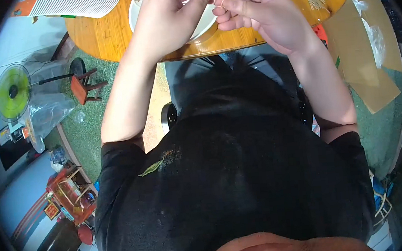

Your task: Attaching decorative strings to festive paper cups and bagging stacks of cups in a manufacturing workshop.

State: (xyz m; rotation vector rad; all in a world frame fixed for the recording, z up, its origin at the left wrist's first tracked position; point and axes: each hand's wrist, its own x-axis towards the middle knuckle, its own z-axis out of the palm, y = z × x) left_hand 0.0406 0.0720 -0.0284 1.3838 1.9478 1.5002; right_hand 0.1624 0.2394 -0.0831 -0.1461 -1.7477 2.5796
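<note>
**Packaging and labels in view**

Flat brown cardboard sheets (pixel 369 58) lie on the green floor to the right of the round wooden table (pixel 102 36) — overlapping, corners bent. Clear plastic wrap (pixel 375 38) rests crumpled on top of them. Left of the table, a clear plastic bag (pixel 49 112) sits beside the green fan (pixel 12 92). Lower left — small red-and-orange boxes (pixel 66 194), detail too small to tell. No screens visible.

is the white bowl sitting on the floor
No, the white bowl rests on the round wooden table, under the left hand and right hand.
</note>
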